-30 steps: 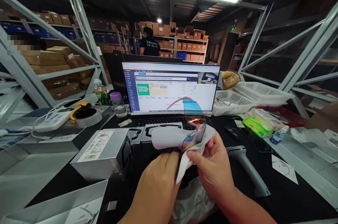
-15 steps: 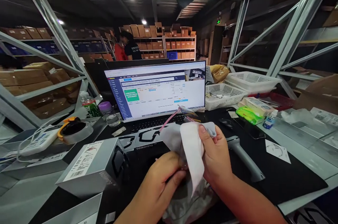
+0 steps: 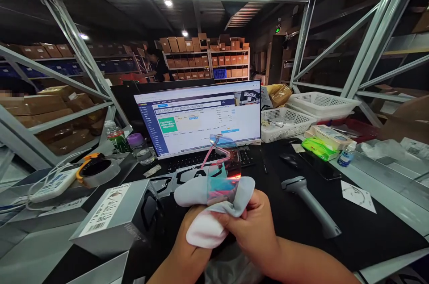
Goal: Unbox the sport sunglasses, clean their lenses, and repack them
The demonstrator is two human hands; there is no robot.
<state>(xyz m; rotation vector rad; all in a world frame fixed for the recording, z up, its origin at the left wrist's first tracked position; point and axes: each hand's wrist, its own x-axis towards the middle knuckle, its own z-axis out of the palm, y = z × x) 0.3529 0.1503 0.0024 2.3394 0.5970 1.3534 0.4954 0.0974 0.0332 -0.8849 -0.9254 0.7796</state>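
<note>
A pair of wraparound sunglasses (image 3: 224,164) with a tinted, mirror-like lens and a thin pink temple stands up in front of the keyboard. A pale grey-white wiping cloth (image 3: 206,230) is folded around the lower part of its lens. My right hand (image 3: 256,226) is closed, pinching the cloth against the lens. Under the cloth, my left hand (image 3: 191,241) grips the sunglasses from below; its fingers are mostly hidden. Below both hands lies a crumpled grey bag or fabric (image 3: 231,266), partly covered by my arms.
Behind the hands stand a keyboard (image 3: 250,157) and a monitor (image 3: 197,119). A grey box (image 3: 110,212) and a tape roll (image 3: 100,172) are at left. To the right lie a barcode scanner (image 3: 311,203), a card (image 3: 358,195), a green pack (image 3: 320,148) and white baskets (image 3: 284,123).
The cloth has gone from hanging upright in my right hand to being wrapped around the lens. More of the lens now shows. My hands have moved closer together.
</note>
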